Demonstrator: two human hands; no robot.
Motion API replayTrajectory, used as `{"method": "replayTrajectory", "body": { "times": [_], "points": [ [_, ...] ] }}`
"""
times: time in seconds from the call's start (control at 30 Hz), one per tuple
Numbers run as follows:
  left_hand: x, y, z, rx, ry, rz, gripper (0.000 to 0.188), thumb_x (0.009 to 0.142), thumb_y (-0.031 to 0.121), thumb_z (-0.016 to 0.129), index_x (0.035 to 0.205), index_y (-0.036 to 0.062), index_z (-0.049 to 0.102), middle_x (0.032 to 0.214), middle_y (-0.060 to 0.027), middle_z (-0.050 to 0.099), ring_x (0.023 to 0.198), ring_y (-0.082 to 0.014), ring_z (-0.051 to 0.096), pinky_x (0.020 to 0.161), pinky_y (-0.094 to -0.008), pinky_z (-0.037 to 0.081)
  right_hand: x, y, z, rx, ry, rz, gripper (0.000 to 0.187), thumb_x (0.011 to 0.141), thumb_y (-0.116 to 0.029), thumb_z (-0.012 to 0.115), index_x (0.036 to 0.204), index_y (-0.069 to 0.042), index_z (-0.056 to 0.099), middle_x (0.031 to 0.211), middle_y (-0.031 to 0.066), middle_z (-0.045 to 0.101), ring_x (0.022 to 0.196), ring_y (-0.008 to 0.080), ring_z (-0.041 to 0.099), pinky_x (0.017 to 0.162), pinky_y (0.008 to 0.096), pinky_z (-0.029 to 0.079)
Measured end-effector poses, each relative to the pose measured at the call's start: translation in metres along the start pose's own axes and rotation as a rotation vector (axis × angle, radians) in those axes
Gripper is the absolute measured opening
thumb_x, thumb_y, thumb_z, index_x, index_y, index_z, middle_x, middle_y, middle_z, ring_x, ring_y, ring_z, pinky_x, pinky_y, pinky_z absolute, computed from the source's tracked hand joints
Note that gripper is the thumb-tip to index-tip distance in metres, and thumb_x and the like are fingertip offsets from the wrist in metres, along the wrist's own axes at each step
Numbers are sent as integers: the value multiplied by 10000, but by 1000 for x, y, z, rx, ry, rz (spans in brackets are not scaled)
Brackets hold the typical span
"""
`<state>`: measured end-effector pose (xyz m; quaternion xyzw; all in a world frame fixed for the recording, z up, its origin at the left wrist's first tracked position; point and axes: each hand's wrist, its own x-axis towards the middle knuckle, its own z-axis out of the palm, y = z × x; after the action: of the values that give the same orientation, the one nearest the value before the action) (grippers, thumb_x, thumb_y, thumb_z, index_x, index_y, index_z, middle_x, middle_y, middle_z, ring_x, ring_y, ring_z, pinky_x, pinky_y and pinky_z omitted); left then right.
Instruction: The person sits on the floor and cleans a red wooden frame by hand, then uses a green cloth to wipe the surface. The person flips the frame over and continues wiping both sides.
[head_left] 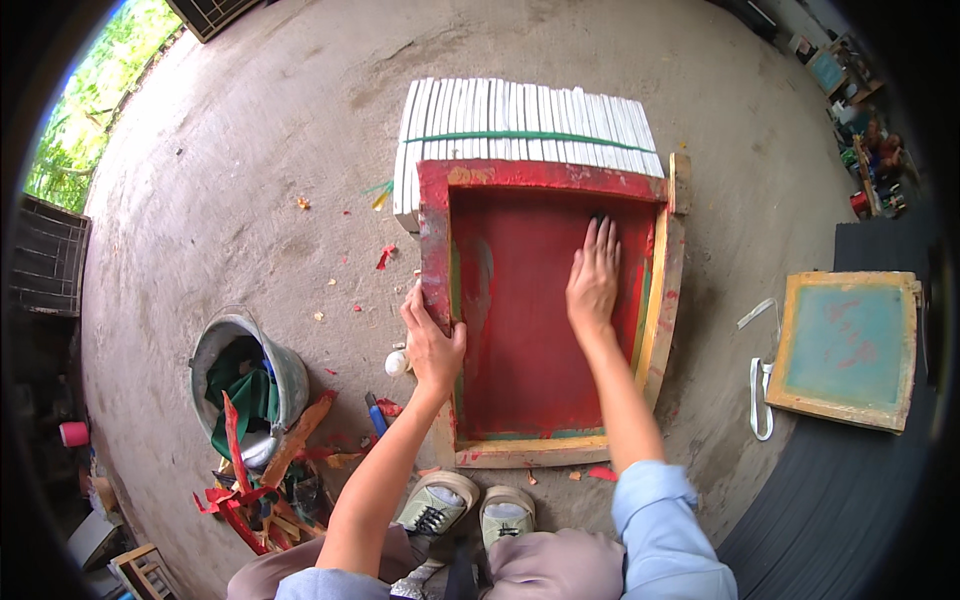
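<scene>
A wooden screen-printing frame (552,177), smeared with red and yellow paint, lies in front of me with a dark red mesh panel (530,330) inside it. My left hand (434,342) grips its left side rail, fingers over the outer edge and thumb toward the inside. Flat on the upper right of the panel rests my right hand (595,278), its fingers stretched away from me. A small dark spot shows at those fingertips; I cannot tell what it is. The far rail meets a row of white slabs (525,110) bound with a green strap.
At left stands a metal bucket (283,375) with green cloth inside, beside red and brown scraps (240,500). A blue-handled tool (376,415) and a white round object (396,363) lie near my left forearm. Rightward are white straps (760,400) and another framed screen (845,410).
</scene>
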<state>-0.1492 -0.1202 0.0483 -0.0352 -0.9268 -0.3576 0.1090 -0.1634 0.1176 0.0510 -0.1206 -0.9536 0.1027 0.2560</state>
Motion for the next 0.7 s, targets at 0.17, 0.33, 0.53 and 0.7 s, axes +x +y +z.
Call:
{"method": "replayTrajectory", "body": {
  "times": [0.17,0.33,0.53,0.7],
  "points": [
    [-2,2,-11,-19,-105,-86,872,683,100,670,1424,39,214,1306,-189,382,1016,-424,563,740,-464,527,-138,-66,-12,130,-292,-294,502,857,-64,490,1331,92,434,1403,243,421,1361,359,340,1123,450,281],
    [1,-10,-12,139,-26,112,960,694,175,716,1449,-19,156,1342,-206,371,1177,-382,468,939,-456,422,-182,-44,-54,230,-357,-572,354,780,-22,554,1127,1,624,1234,117,598,1227,233,519,981,339,477],
    [-3,16,-57,819,-398,465,812,794,459,656,1390,0,347,1333,-194,442,1292,-321,377,1074,-576,259,-134,-46,-131,363,-237,18,236,824,50,481,887,-25,696,968,159,675,949,302,636,885,367,511],
    [-2,98,-160,895,-879,695,559,816,471,626,1266,148,544,1279,-98,531,1229,-282,473,980,-562,385,-77,-64,-263,30,-301,-55,293,810,-37,631,1053,-197,652,923,155,549,874,330,582,828,401,500]
  ]
}}
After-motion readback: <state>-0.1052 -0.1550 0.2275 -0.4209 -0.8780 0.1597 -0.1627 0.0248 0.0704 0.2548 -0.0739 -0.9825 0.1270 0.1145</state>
